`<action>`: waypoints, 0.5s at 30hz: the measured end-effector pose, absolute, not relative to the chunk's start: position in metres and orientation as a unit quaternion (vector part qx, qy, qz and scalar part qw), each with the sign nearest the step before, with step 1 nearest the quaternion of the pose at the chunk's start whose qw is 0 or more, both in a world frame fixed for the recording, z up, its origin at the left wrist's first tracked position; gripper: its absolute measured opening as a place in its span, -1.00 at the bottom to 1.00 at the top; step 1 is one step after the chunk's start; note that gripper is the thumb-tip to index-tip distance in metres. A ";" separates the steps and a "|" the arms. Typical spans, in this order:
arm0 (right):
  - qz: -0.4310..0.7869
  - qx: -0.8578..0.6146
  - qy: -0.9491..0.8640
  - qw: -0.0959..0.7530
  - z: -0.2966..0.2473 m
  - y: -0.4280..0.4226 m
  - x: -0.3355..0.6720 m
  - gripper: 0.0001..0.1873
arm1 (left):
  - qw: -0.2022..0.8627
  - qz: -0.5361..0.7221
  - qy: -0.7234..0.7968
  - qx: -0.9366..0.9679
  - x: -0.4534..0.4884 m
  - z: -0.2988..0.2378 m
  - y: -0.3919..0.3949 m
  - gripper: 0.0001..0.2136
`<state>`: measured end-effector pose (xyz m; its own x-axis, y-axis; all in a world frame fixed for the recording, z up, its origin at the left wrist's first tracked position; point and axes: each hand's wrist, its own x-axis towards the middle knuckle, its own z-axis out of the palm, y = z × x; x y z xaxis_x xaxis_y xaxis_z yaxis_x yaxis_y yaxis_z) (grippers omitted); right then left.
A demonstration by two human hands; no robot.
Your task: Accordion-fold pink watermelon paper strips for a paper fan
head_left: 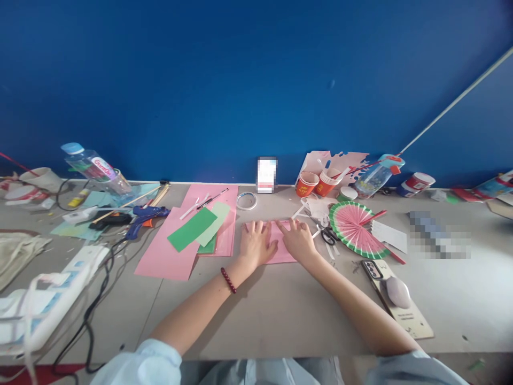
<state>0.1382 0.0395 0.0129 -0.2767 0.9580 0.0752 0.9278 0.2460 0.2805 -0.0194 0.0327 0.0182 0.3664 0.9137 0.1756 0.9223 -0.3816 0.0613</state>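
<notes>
Resting on the pink sheet at the centre of the head view, your left hand and right hand have their fingers outstretched, clenched around nothing. The sheet looks handled but unfinished; your hands hide any folds. Right of centre, the pleated watermelon fan seems assembled, while the green strip left of centre lies loose, apparently unused. The bottle at upper left bears lettering seemingly starting with "G"; print on the phone, lower right, is too small to read.

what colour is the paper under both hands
The paper is pink, showing best in the head view.
</notes>
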 end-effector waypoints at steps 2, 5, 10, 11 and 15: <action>0.134 0.600 0.787 0.055 0.013 0.040 0.137 -0.43 | 0.021 -0.088 -0.555 -0.827 -0.019 0.019 0.033 -0.44; 0.138 0.601 0.786 0.052 0.012 0.040 0.137 -0.44 | 0.021 -0.089 -0.554 -0.828 -0.020 0.019 0.034 -0.42; 0.129 0.607 0.783 0.041 0.012 0.038 0.138 -0.44 | 0.022 -0.097 -0.553 -0.827 -0.020 0.018 0.035 -0.43; 0.126 0.609 0.782 0.036 0.012 0.037 0.139 -0.45 | 0.023 -0.098 -0.553 -0.827 -0.020 0.018 0.034 -0.43; 0.115 0.617 0.779 0.012 0.009 0.036 0.142 -0.47 | 0.024 -0.099 -0.553 -0.827 -0.020 0.018 0.034 -0.43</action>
